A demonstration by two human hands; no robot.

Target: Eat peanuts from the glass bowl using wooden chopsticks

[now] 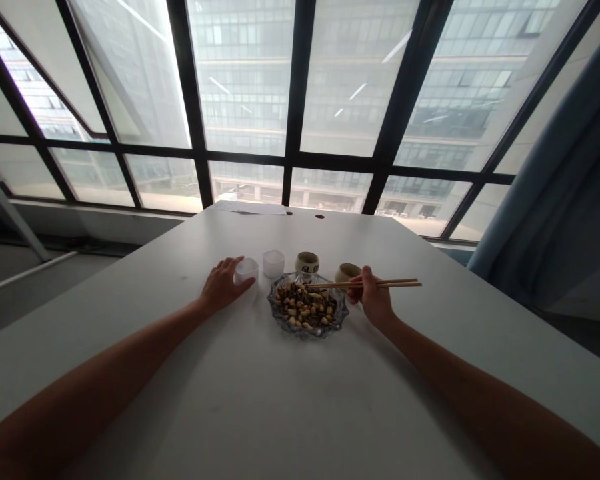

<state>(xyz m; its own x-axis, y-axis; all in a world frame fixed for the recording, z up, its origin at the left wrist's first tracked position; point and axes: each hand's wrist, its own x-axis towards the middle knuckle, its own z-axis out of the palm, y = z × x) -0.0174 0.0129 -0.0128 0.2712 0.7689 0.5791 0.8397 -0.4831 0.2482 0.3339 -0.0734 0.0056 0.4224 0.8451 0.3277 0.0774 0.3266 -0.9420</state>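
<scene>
A scalloped glass dish [343, 312] holding several mixed nuts and seeds sits mid-table. My right hand [373, 297] is closed round a pair of wooden chopsticks [395, 283], whose tips reach left over the dish. My left hand [221, 285] rests on the table left of the dish, fingers curled against a small translucent plastic cup [247, 270]. Behind the dish stand a second translucent cup [273, 263], a small ceramic cup [307, 262] and a tan ceramic cup [347, 271] just beside my right hand.
The white table [260, 400] ends at a far edge near tall windows with black frames [300, 160]. A sheet of paper [255, 209] lies at the far edge. A blue curtain [555, 200] hangs at the right.
</scene>
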